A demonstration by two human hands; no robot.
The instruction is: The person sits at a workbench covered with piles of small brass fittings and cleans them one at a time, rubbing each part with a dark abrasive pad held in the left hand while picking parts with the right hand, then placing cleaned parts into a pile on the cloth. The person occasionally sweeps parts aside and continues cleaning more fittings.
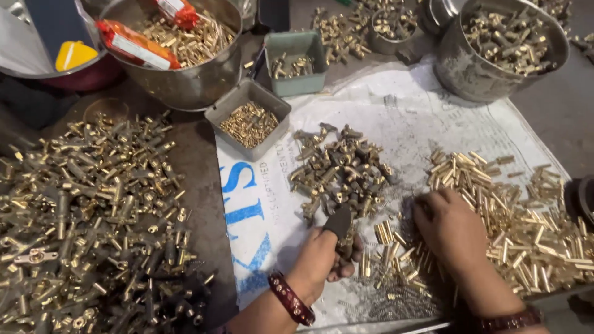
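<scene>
My left hand [325, 253] is closed around a brass fitting [344, 238] with a dark cap over my thumb, held just below a heap of brass fittings [340, 170] on a white printed sack [396, 111]. My right hand [448, 232] lies palm down, fingers spread on a pile of short brass tubes [495, 198], touching them. Whether it grips one is hidden. Small steel springs [396, 303] lie scattered between my wrists. A dark red bangle [291, 298] circles my left wrist.
A large heap of assembled brass parts [86, 216] fills the left. Behind stand a steel bowl [185, 86] of brass pieces with orange packets [136, 46], two small trays [247, 124] [296, 62], and a steel pot [470, 74] of fittings at the right.
</scene>
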